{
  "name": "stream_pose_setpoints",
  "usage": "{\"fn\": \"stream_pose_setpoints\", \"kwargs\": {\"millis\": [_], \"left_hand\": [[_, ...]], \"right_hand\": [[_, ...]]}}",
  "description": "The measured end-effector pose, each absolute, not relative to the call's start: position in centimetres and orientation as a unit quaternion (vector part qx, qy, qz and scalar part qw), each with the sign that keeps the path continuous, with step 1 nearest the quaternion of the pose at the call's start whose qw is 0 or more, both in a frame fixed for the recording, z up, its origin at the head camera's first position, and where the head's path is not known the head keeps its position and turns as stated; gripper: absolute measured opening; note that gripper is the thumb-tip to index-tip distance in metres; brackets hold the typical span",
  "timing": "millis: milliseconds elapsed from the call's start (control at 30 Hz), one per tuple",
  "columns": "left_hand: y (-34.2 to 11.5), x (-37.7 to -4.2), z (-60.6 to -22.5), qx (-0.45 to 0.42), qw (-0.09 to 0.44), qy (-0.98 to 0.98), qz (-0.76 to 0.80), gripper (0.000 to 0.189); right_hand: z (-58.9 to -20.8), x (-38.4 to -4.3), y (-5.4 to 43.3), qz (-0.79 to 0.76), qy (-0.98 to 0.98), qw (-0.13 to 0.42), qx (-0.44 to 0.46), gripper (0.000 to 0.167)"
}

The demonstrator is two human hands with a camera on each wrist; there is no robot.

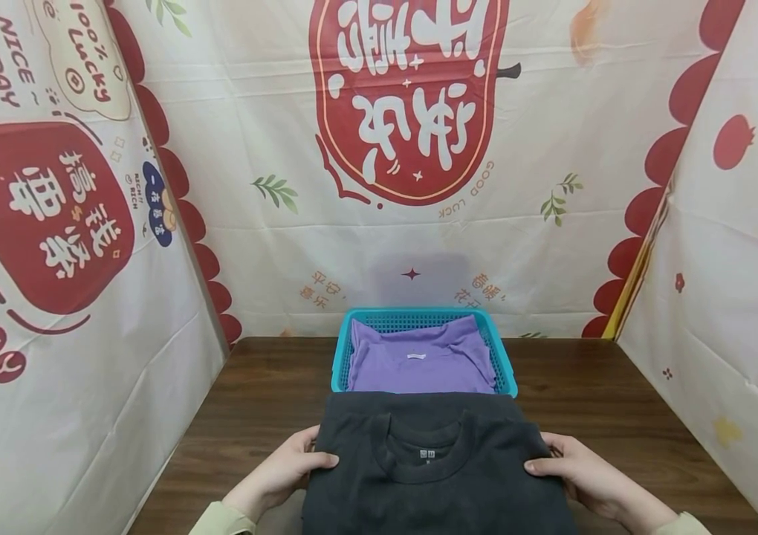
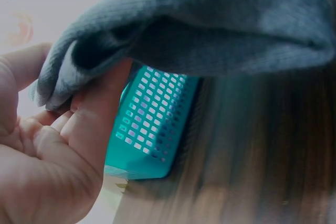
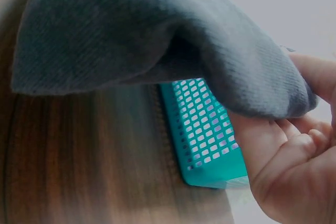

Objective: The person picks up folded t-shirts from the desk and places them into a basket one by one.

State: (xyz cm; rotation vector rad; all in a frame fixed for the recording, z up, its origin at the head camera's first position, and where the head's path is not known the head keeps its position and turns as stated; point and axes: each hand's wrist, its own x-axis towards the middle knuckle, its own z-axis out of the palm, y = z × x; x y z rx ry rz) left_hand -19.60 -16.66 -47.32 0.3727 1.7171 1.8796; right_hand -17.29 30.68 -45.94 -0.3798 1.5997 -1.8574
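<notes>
A folded dark T-shirt with a round collar is held up between both hands, above the table's near side. My left hand grips its left edge, thumb on top and fingers beneath. On the opposite edge my right hand pinches the cloth the same way. Both wrist views show the folded layers of the shirt drooping between the hands, off the tabletop. Just beyond it stands a turquoise plastic basket with a folded purple garment inside; the shirt hides the basket's near side.
The dark wood-grain table extends on both sides of the basket. A printed white cloth hangs behind the table, with more cloth walls at left and right.
</notes>
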Motion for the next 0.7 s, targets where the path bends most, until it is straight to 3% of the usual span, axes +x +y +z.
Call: {"fn": "stream_pose_setpoints", "kwargs": {"millis": [700], "left_hand": [[-16.3, -23.4, -44.7, 0.135, 0.21, 0.655, 0.713, 0.048]], "right_hand": [[-42.2, -21.5, 30.2, -0.677, 0.673, 0.253, -0.158, 0.029]]}}
